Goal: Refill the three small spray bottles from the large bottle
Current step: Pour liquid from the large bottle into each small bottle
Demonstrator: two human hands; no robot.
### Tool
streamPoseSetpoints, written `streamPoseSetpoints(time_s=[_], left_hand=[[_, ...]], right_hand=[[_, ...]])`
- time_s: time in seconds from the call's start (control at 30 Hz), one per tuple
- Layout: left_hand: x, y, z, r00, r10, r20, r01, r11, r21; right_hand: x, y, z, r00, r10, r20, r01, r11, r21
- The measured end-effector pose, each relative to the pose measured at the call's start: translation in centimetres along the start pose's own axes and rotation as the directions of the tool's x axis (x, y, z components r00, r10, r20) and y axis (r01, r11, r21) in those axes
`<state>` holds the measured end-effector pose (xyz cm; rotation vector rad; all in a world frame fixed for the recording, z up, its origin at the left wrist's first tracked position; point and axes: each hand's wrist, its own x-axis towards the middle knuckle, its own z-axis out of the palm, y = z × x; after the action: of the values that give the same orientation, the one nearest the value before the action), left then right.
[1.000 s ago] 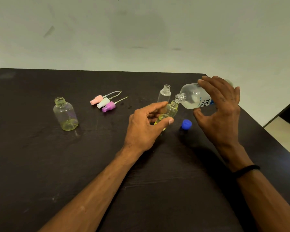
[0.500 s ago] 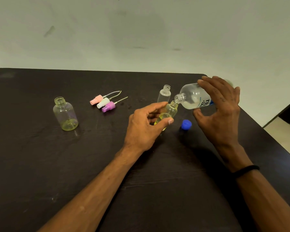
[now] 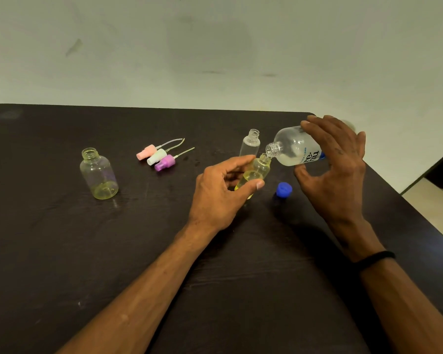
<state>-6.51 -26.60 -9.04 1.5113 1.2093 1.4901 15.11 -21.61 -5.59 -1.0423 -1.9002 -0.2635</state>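
My right hand point(image 3: 335, 169) grips the large clear bottle point(image 3: 292, 148), tipped on its side with its open mouth touching the neck of a small yellowish bottle point(image 3: 260, 171). My left hand point(image 3: 220, 192) holds that small bottle between thumb and fingers, tilted toward the large one; yellow liquid fills its lower part. A second small clear bottle point(image 3: 250, 143) stands open just behind. A wider small bottle point(image 3: 99, 175) stands open at the left with a little yellow liquid at its bottom.
Three spray heads, pink point(image 3: 146, 152), white point(image 3: 157, 157) and purple point(image 3: 165, 162), lie together with their tubes pointing right. A blue cap point(image 3: 284, 189) rests between my hands. The dark table point(image 3: 62, 251) ends at the right, where floor shows.
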Motion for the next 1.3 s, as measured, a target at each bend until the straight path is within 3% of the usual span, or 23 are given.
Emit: streamPoseSetpoints(time_s=[1.3], left_hand=[[-0.14, -0.09, -0.10, 1.000, -0.014, 0.006, 0.014, 1.000, 0.004]], right_hand=[[-0.08, -0.25, 0.03, 1.000, 0.001, -0.014, -0.001, 1.000, -0.001]])
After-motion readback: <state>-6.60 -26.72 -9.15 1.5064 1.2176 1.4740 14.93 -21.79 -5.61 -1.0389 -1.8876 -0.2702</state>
